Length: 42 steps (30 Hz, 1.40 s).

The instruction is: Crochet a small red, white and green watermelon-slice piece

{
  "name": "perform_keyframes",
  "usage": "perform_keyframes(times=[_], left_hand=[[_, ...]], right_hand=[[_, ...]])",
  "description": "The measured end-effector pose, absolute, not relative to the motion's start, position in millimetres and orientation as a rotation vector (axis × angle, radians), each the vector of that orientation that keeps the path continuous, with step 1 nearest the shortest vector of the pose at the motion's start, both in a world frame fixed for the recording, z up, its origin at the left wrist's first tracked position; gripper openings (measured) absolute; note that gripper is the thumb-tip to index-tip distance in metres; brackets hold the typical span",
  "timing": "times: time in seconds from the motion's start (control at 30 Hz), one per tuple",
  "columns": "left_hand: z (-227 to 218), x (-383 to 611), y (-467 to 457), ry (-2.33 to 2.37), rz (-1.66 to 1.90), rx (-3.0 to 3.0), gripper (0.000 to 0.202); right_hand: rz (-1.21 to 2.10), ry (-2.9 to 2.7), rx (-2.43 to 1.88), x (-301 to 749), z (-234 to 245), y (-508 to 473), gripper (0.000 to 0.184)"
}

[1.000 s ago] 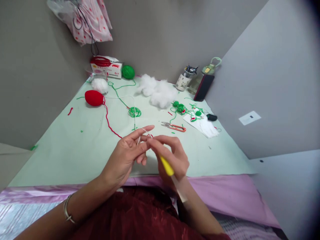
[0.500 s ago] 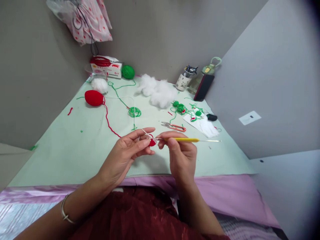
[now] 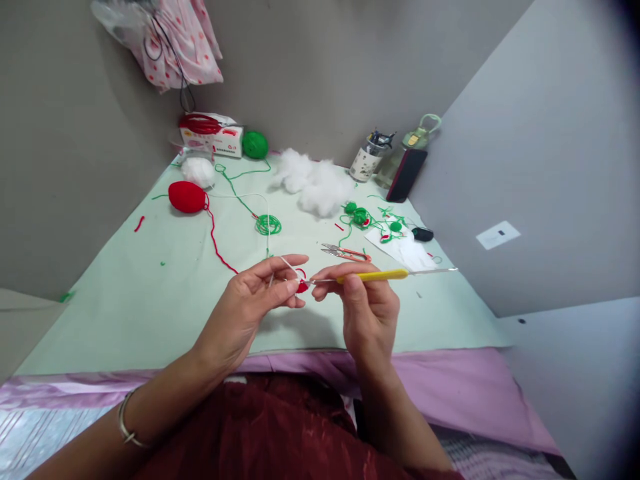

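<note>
The pale green table [image 3: 125, 293] fills the view, and its near edge is covered by a pink cloth. Taking the hands as the clock's centre, a heap of white stuffing [image 3: 313, 180] lies at 12 o'clock near the far wall. The red yarn ball [image 3: 187, 197] sits at 10 o'clock, with its strand trailing across the table toward the hands. The green yarn ball [image 3: 255, 144] is further back at 11 o'clock, beside a box. All of these lie well apart from the hands, probably so that the yarn can feed freely.

The left hand [image 3: 245, 310] is raised above the near edge with its grip narrow. Thumb and fingers pinch the small red piece [image 3: 302, 287], which sits at the meeting point of the two hands. The index finger points out toward 1 o'clock with a white strand [image 3: 290, 263] draped over it, likely to keep that strand taut.

The right hand [image 3: 367, 310] has its grip closed on the yellow handle of the crochet hook [image 3: 380, 275]. It holds the hook level, with the tail pointing to 3 o'clock and the tip touching the red piece at 9 o'clock.

Orange-handled snips [image 3: 345, 253] lie on the table just beyond the hook at 1 o'clock, within easy reach. Small green pieces [image 3: 361, 217] are scattered a little beyond the snips.
</note>
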State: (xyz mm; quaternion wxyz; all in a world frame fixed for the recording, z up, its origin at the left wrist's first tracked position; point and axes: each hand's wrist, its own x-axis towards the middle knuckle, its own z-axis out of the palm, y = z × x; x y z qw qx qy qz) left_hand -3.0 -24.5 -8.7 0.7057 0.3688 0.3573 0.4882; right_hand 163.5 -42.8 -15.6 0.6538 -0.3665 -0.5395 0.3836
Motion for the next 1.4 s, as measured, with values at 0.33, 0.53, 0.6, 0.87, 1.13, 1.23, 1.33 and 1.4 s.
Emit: perform_keyframes(times=[0.33,0.53,0.6,0.87,1.13,1.23,1.33,1.4], left_hand=[[-3.2,-1.0,-25.4,0.748,1.038,0.794,0.03],[-3.7,-1.7,-23.0,0.743,1.042,0.707,0.023],[-5.5,-1.9,-22.7,0.734,1.042,0.702,0.02],[-4.9,-2.5,-23.8,0.722,1.038,0.701,0.009],[-4.5,-2.4,-24.2,0.725,1.025,0.707,0.01],[-4.2,-2.1,-24.6,0.732,1.026,0.705,0.012],[-4.8,-2.1,-24.8,0.727,1.022,0.713,0.013],[-5.8,-2.2,-24.7,0.72,1.018,0.713,0.013]], right_hand=[[0.694,-1.288,-0.897,160.0,-17.8,-39.3,0.017],[0.633,-1.216,-0.922,163.4,-18.4,-40.6,0.018],[0.682,-1.183,-0.874,164.9,-18.1,-42.2,0.018],[0.674,-1.248,-0.881,162.4,-16.5,-45.1,0.019],[0.69,-1.263,-0.874,162.8,-16.4,-44.1,0.018],[0.687,-1.267,-0.87,162.6,-16.7,-44.5,0.018],[0.691,-1.271,-0.855,162.1,-17.3,-44.5,0.018],[0.685,-1.269,-0.856,161.9,-17.5,-44.5,0.019]])
